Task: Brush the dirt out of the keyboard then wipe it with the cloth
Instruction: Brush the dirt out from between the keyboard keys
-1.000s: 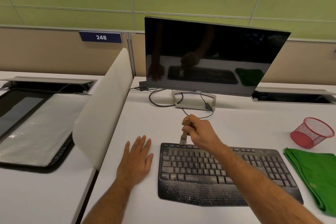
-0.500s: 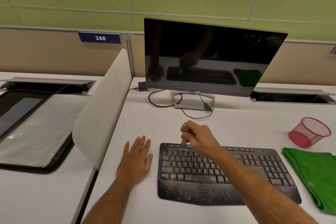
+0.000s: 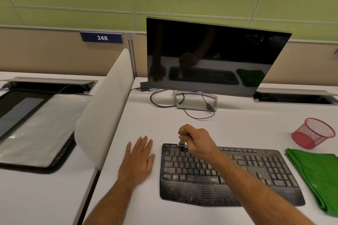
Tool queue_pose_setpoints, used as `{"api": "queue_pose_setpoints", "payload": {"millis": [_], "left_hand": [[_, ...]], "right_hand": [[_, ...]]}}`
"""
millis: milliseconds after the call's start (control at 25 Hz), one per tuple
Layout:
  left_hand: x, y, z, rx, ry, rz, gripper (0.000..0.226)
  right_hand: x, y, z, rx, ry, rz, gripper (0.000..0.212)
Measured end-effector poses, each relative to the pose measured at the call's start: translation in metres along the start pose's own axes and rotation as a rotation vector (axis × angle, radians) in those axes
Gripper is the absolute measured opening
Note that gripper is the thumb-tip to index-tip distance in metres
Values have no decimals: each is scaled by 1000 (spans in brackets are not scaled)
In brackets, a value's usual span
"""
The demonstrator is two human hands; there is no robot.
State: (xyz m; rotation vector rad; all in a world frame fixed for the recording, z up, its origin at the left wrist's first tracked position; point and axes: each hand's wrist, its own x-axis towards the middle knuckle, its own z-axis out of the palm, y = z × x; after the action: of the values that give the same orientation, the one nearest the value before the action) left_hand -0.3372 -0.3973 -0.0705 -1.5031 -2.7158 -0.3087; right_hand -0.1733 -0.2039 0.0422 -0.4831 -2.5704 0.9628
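Two hands: right grips brush on keyboard, left flat beside; red mesh cup's contents unseen.

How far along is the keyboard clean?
Early. Right hand holds the brush at the keyboard's top-left keys; specks cover keys and palm rest. Left hand rests flat on the desk. Cloth lies folded, so wiping remains.

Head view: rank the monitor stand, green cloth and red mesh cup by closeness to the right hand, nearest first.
From the right hand:
1. Monitor stand, just behind it.
2. Green cloth, right of the keyboard.
3. Red mesh cup, far right, behind the cloth.
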Motion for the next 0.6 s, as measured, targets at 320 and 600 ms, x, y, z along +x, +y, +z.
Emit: {"api": "queue_pose_setpoints", "payload": {"millis": [320,600], "left_hand": [[-1,1,-3,9,-4,-6,70],[-1,0,-3,10,-25,-13,70]], "right_hand": [[5,-3,3,51,-2,14,14],[5,-2,9,31,6,-15,14]]}}
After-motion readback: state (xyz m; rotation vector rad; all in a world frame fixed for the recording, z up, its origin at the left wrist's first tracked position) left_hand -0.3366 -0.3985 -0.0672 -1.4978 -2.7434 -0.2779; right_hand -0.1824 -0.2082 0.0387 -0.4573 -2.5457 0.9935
